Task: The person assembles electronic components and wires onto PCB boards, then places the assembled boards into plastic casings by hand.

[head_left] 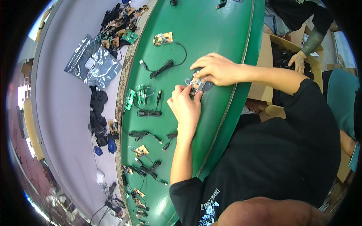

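A small tan circuit board [195, 86] with a short light wire lies against a dark, rounded plastic piece [207, 86] on the green work surface. My left hand [187, 107] pinches the board's near edge between thumb and fingers. From the far side, my right hand [220, 71] closes its fingers on the board's other end, partly covering it and the dark piece. Left of my hands rest a coiled black cable [163, 68] and another tan board [163, 38]. Green circuit boards [141, 95] sit closer to the left edge.
The green belt [222, 34] has a worn raised edge at left. Beyond it, a pale side table [56, 94] bears a silvery bag [94, 62], heaped boards and dark plastic parts [98, 109]. Several cabled boards line the lower left. At right, another person's hand [298, 61] reaches over a cardboard box [266, 71].
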Tool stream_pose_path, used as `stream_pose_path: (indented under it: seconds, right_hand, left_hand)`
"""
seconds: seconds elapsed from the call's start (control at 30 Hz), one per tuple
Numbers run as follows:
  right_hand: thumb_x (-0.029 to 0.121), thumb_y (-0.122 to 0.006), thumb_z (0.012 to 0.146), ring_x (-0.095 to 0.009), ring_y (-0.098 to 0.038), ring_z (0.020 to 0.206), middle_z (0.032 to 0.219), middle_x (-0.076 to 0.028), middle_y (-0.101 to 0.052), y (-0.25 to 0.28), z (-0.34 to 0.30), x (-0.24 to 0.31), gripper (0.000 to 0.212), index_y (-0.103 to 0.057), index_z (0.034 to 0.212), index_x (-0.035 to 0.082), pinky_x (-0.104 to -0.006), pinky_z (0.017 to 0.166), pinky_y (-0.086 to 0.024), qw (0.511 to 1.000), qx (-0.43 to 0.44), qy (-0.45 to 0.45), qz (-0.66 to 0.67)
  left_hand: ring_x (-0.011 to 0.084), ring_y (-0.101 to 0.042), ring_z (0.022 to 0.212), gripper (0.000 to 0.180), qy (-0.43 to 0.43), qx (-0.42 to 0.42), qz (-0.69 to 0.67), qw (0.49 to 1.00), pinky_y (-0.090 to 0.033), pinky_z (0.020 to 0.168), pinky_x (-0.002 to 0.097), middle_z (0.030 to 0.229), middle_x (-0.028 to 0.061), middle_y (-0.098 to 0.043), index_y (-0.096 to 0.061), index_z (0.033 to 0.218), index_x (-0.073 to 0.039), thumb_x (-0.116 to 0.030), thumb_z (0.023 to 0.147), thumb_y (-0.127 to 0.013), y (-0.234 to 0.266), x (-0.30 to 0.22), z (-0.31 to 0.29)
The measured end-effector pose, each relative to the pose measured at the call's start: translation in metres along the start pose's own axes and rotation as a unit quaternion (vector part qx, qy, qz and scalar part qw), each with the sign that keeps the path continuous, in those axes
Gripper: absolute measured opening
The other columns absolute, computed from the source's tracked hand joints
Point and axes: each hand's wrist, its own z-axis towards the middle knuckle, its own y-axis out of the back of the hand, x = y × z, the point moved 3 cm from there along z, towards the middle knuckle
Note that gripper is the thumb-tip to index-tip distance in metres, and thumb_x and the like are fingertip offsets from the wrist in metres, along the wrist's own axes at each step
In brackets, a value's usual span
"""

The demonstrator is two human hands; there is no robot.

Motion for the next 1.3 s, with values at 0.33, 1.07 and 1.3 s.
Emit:
stream_pose_path:
  seconds: [0.33,1.07,1.3]
  right_hand:
    - [0.017,-0.073,0.074,-0.023,-0.051,0.123,0.123,-0.005,-0.061,0.01,0.021,-0.006,0.017,-0.074,0.09,0.011,-0.0428,0.105,-0.033,0.994,0.038,-0.096,0.047]
    - [0.022,-0.072,0.077,-0.023,-0.052,0.12,0.121,-0.006,-0.061,0.025,0.018,-0.023,0.024,-0.075,0.098,0.01,-0.042,0.103,-0.034,0.997,0.054,-0.038,0.035]
    - [0.019,-0.064,0.09,-0.03,-0.052,0.128,0.133,-0.014,-0.058,0.01,-0.007,-0.022,0.03,-0.07,0.118,0.01,-0.0472,0.105,-0.04,0.997,-0.013,0.068,-0.042]
  left_hand:
    - [0.0239,-0.058,0.098,0.041,-0.007,0.01,0.02,1.0,-0.038,0.088,0.0392,0.101,0.0058,-0.061,-0.072,0.111,-0.001,-0.023,0.078,-0.082,-0.001,-0.006,-0.001]
    - [0.0277,-0.062,0.097,0.041,-0.035,-0.014,0.015,0.999,-0.04,0.085,0.0397,0.105,0.0077,-0.065,-0.073,0.109,-0.003,-0.029,0.079,-0.081,-0.002,-0.008,0.006]
    - [0.0298,-0.061,0.102,0.041,-0.082,-0.021,-0.02,0.996,-0.042,0.088,0.0436,0.107,0.0095,-0.064,-0.071,0.112,-0.005,-0.031,0.081,-0.079,-0.011,0.003,0.007]
